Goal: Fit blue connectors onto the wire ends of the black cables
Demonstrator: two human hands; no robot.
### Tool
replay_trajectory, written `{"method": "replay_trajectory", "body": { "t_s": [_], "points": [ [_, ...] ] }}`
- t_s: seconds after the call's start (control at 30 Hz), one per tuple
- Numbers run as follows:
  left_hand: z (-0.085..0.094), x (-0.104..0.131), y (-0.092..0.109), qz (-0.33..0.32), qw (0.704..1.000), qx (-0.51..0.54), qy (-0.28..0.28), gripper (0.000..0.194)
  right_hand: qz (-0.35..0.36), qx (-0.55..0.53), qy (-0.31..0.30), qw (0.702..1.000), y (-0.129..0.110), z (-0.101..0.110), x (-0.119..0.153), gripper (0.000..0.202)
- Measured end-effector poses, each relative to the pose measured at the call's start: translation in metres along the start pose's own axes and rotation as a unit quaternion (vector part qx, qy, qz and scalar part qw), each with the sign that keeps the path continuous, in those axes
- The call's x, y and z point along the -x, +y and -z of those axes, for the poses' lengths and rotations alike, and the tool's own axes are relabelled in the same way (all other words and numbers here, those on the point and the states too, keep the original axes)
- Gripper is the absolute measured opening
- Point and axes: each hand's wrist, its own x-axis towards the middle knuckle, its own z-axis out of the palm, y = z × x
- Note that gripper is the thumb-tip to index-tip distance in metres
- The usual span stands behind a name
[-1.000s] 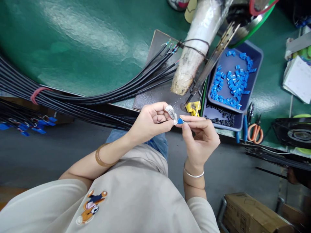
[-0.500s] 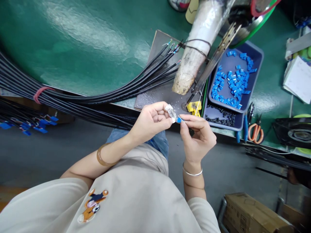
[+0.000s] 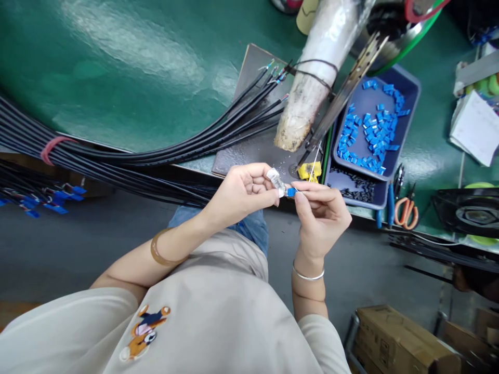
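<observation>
My left hand [image 3: 245,189] is closed, thumb against fingers, in front of the bench edge. A crumpled whitish wrap [image 3: 275,182] covers or sits at its index fingertip; which, I cannot tell. Short thin wires [image 3: 285,192] come out of its pinch and meet a small blue connector [image 3: 291,192]. My right hand [image 3: 322,213] pinches that connector between thumb and fingertips, and a fine light strand shows by the thumb. How far the wires sit inside the connector is too small to tell.
Black cables [image 3: 167,156] bound with a red tie [image 3: 52,148] lie across the bench edge onto a dark board [image 3: 249,150]. A wrapped duct [image 3: 304,88] hangs over it. Right are a tray of blue connectors [image 3: 378,130], orange-handled scissors [image 3: 406,213] and a yellow piece [image 3: 310,170].
My right hand has shifted slightly right with the connector, and more of its blue body shows between the hands. My left hand keeps its pinch. The whole view has drifted a little left.
</observation>
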Motion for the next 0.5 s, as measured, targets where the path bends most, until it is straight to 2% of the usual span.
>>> {"method": "replay_trajectory", "body": {
  "t_s": [0.23,0.33,0.43,0.5],
  "points": [
    [0.002,-0.001,0.001,0.012,1.0,-0.007,-0.013,0.017,0.002,-0.024,-0.045,0.999,0.007,0.004,-0.004,0.012],
    [0.005,0.001,0.0,0.023,0.999,-0.025,-0.021,0.014,0.016,-0.02,-0.056,0.998,0.004,0.007,-0.003,0.013],
    [0.008,0.004,-0.001,0.019,0.999,-0.049,-0.014,0.01,0.065,0.022,0.012,0.998,-0.007,0.017,-0.005,0.01],
    [0.011,0.004,-0.002,0.017,0.998,-0.057,-0.012,0.007,0.091,0.071,0.115,0.987,-0.01,0.033,-0.01,0.007]
  ]
}}
